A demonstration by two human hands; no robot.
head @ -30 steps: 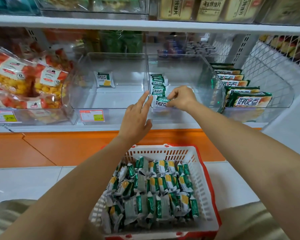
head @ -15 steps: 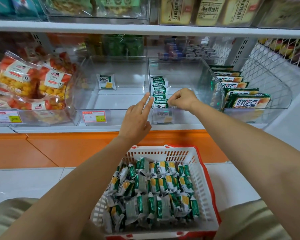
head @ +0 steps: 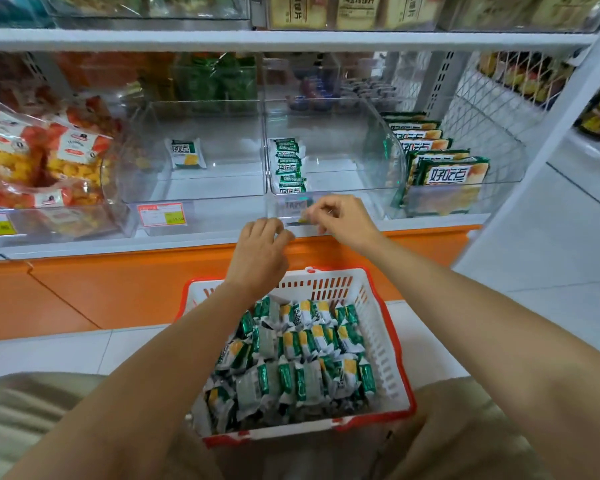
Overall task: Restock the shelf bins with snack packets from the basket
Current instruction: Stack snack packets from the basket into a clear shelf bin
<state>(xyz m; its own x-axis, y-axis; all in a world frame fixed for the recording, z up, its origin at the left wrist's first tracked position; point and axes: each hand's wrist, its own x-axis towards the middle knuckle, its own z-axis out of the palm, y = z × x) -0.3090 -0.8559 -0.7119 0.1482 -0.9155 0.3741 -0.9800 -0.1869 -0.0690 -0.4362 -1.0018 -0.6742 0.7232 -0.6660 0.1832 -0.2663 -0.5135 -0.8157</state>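
A white basket with a red rim (head: 390,344) stands on the floor between my knees, full of small green and yellow snack packets (head: 291,358). On the shelf, a clear bin (head: 347,147) holds a row of the same packets (head: 289,165) along its left wall. The clear bin to its left (head: 222,133) holds a single packet (head: 186,153). My right hand (head: 342,220) hovers at the front lip of the row's bin, fingers loosely curled, holding nothing. My left hand (head: 260,252) hangs just below the shelf edge above the basket, fingers relaxed and empty.
Large green packs (head: 451,173) fill the bin at the right. Bags of orange snacks (head: 32,157) fill the bin at the left. A price tag (head: 160,214) sits on the shelf front. An orange plinth (head: 118,289) runs below the shelf, above a white tiled floor.
My right hand has let go of the packet it set at the front of the row and drawn back out of the bin. My left hand has lowered and its fingers have curled.
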